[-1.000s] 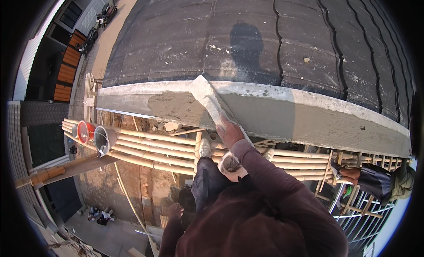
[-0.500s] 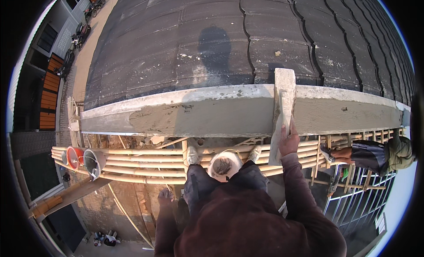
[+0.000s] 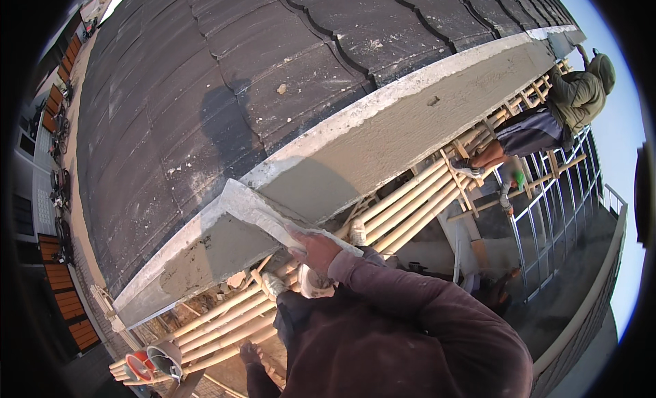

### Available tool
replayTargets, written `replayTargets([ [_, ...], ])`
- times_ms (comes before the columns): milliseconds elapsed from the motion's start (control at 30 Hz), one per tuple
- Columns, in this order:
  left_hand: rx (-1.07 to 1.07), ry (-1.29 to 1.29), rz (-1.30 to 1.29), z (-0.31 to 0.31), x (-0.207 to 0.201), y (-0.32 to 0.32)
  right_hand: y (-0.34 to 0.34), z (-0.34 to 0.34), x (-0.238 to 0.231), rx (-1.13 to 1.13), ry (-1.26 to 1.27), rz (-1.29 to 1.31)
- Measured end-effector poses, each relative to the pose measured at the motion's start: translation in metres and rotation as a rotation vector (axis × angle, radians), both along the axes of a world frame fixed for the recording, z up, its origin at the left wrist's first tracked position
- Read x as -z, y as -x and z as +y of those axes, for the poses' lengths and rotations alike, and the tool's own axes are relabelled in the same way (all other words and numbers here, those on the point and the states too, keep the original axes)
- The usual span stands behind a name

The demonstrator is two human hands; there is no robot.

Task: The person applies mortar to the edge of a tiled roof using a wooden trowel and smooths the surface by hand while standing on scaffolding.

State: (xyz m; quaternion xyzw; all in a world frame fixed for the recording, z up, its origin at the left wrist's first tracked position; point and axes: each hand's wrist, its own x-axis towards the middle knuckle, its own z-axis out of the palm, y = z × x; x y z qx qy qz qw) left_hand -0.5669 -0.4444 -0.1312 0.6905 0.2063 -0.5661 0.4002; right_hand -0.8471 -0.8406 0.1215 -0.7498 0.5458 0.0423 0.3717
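My right hand is closed around the handle of a long, mortar-caked plastering float. The float lies slantwise across the grey plastered fascia at the roof's edge, its upper end at the pale top edge. Low at my left side hangs my left hand, in shade with its fingers loosely apart and nothing seen in it. A pale bucket stands between my feet, mostly hidden behind my right arm; its contents cannot be made out now.
I stand on a scaffold of bamboo poles high above the ground. Grey and orange buckets sit at its left end. A hooded co-worker is on the scaffold at right; another person is lower down. Dark roof tiles slope upward beyond the fascia.
The view has swung to the right, so the fascia now runs diagonally and the co-worker shows more fully. My right hand keeps hold of the float, which lies at a flatter slant in the picture.
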Motion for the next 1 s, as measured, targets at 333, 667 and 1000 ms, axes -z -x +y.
replayTargets([
  [333,0.268,0.092,-0.146,-0.072,0.01,0.048,0.196,-0.096,-0.111,0.285,0.554,-0.062],
  [667,0.263,0.005,0.024,-0.088,-0.005,0.077,0.401,-0.201,-0.23,0.77,0.876,0.199],
  [1000,0.217,-0.081,0.094,-0.103,-0.002,0.075,0.242,-0.118,-0.166,0.098,0.439,-0.118],
])
